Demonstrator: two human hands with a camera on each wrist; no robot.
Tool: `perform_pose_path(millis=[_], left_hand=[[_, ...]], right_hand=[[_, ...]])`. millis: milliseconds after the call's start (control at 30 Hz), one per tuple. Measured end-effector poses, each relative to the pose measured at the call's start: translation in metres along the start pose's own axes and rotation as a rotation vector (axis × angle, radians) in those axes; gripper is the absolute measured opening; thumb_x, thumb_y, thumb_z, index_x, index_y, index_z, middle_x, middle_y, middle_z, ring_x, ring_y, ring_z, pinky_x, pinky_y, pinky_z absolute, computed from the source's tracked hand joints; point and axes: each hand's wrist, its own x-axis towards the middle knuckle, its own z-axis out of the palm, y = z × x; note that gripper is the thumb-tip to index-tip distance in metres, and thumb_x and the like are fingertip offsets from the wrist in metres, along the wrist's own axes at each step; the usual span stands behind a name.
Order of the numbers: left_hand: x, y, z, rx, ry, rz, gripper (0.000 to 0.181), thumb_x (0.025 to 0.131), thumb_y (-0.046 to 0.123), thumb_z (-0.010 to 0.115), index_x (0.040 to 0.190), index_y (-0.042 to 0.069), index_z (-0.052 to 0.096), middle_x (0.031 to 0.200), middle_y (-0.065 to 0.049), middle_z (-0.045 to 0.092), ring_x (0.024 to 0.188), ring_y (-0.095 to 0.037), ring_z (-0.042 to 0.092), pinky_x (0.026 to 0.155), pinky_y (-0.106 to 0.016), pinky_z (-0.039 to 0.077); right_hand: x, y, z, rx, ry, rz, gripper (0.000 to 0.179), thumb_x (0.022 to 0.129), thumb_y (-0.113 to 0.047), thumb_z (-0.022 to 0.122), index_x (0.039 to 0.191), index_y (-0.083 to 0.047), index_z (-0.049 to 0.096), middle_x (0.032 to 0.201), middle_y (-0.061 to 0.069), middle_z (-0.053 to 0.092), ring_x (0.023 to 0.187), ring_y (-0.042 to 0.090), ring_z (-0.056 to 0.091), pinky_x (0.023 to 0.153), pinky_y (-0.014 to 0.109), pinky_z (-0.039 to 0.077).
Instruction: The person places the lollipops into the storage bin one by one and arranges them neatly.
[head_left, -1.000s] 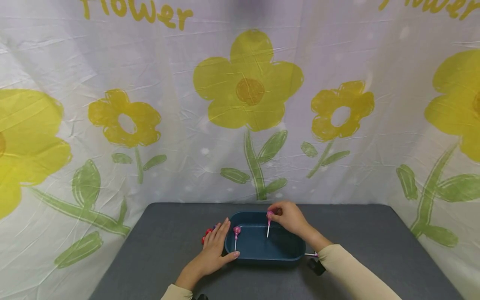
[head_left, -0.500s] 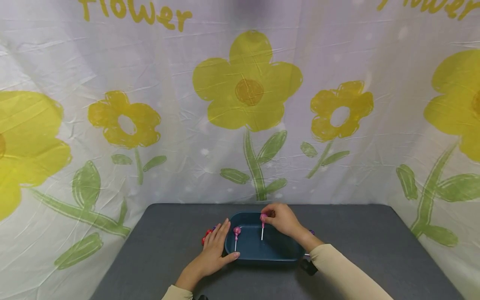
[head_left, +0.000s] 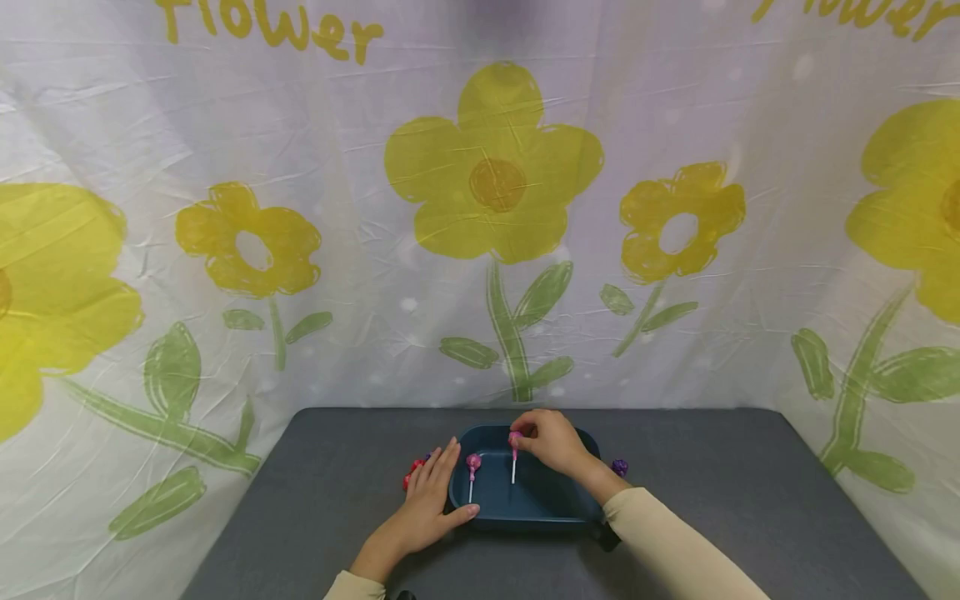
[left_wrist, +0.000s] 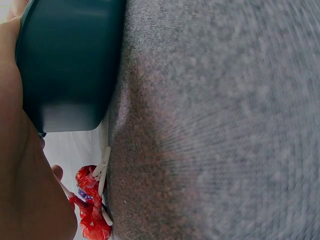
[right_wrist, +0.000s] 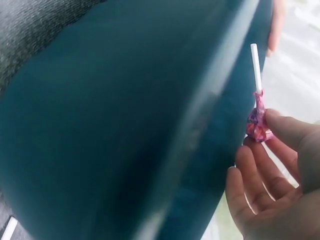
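Note:
A dark teal rectangular tray (head_left: 536, 523) stands on the table. My right hand (head_left: 555, 443) pinches a pink-wrapped lollipop (head_left: 514, 440) by its candy end over the tray's back half. Its white stick points down toward the tray floor in the head view. Thumb and fingertips on the wrapper (right_wrist: 256, 125) show in the right wrist view. Along the tray's left rim lies my left hand (head_left: 429, 500), its fingers extended and its thumb at the front left corner. Inside the tray, near that hand, another pink lollipop (head_left: 473, 462) lies with its stick toward me.
Red-wrapped lollipops (left_wrist: 94, 220) lie left of the tray, partly hidden by my left hand, with a bit of purple among them. To the right of the tray sits a purple-wrapped lollipop (head_left: 619, 467). A flower-printed curtain (head_left: 360, 350) hangs behind the grey table (head_left: 330, 467).
My right hand has moved left across the tray with the pink lollipop. The purple lollipop on the right has come into view from behind the arm. My left hand has stayed put.

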Motion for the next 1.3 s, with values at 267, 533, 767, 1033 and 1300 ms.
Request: perform_pose_path(millis=[267,533,767,1033,1300], left_hand=[[0.0,0.0,0.0,-0.004,-0.002,0.002,0.096,0.091,0.055,0.061,0.16,0.013,0.01,0.169,-0.005,0.006,0.153,-0.041,0.012,0.114,-0.075,0.006],[0.001,0.0,0.0,0.006,0.002,0.014,0.095,0.092,0.053,0.062,0.16,0.013,0.01,0.169,-0.007,0.007,0.153,-0.042,0.013,0.113,-0.075,0.007],[0.001,-0.001,0.001,-0.002,0.008,0.015,0.094,0.092,0.054,0.061,0.16,0.012,0.01,0.169,-0.006,0.007,0.153,-0.042,0.013,0.113,-0.075,0.007],[0.0,-0.001,0.001,0.0,0.012,0.009,0.094,0.092,0.054,0.061,0.16,0.013,0.011,0.169,-0.005,0.008,0.153,-0.042,0.014,0.113,-0.076,0.007],[0.0,0.0,0.001,-0.005,-0.004,-0.002,0.094,0.092,0.053,0.061,0.16,0.015,0.01,0.17,-0.002,0.005,0.153,-0.042,0.012,0.113,-0.075,0.006]], right_hand=[[0.003,0.0,0.01,-0.004,-0.006,-0.021,0.012,0.088,-0.017,0.074,0.097,-0.01,0.076,0.084,-0.001,0.073,0.069,0.005,0.059,0.063,0.021,0.047],[0.003,0.001,0.017,0.029,-0.009,-0.004,0.013,0.089,-0.017,0.073,0.099,-0.009,0.076,0.087,0.001,0.072,0.07,0.007,0.057,0.063,0.021,0.046],[0.004,0.003,0.023,0.041,0.001,-0.002,0.014,0.089,-0.017,0.073,0.1,-0.008,0.076,0.089,0.002,0.072,0.07,0.007,0.057,0.062,0.021,0.047],[0.005,0.003,0.03,0.047,0.0,-0.002,0.015,0.089,-0.018,0.073,0.1,-0.009,0.076,0.089,0.002,0.073,0.07,0.007,0.058,0.063,0.022,0.047],[0.007,0.007,0.04,0.051,0.018,-0.002,0.014,0.088,-0.019,0.074,0.099,-0.011,0.076,0.088,0.001,0.073,0.07,0.006,0.059,0.064,0.021,0.048]])
